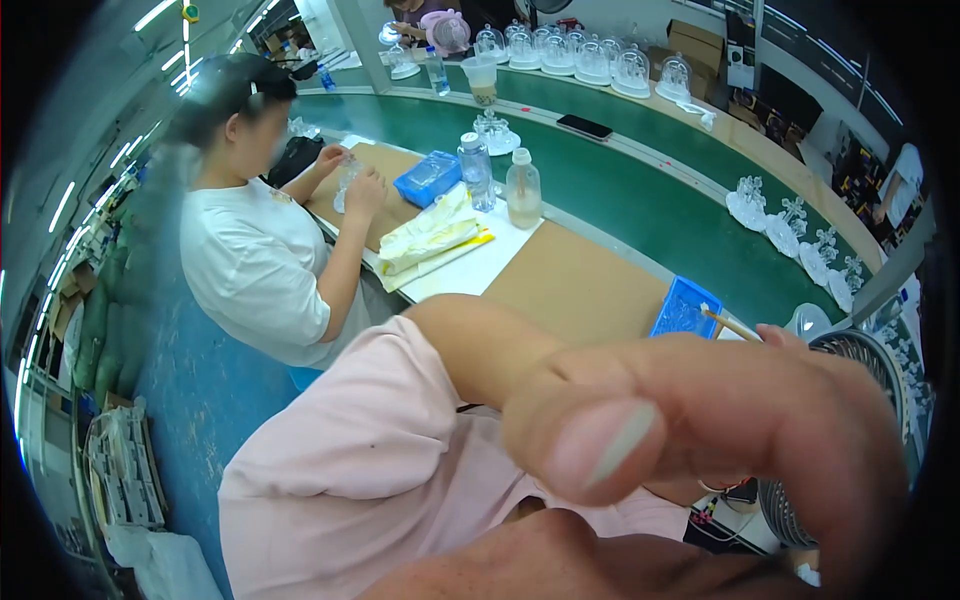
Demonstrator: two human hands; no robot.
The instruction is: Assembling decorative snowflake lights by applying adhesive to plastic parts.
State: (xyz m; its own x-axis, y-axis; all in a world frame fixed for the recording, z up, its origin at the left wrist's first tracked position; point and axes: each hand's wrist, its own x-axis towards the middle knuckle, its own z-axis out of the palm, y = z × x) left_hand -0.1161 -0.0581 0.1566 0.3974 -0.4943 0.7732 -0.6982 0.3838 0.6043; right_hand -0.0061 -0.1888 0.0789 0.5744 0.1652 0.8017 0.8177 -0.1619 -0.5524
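Very close and partly blurred, my right hand (740, 400) fills the lower right. A bent digit with a pale nail points left; under its arch is a gap with nothing in it. More skin along the lower edge is too close to make out. My left arm (480, 340) comes from a pink sleeve (340, 430) and passes behind this hand, so my left hand's fingers are hidden. Just beyond, a wooden stick (730, 322) slants over a blue tray (684, 308) of clear pieces. Whether a hand holds the stick's near end, I cannot tell.
A co-worker (260, 230) at left handles a clear piece (348, 180). Brown board (575, 280), yellow-white cloth (430, 240) and bottles (523, 190) lie between us. Along the green conveyor (620, 170) stand clear domes (590, 60) and ornaments (790, 225). A fan (855, 345) stands right.
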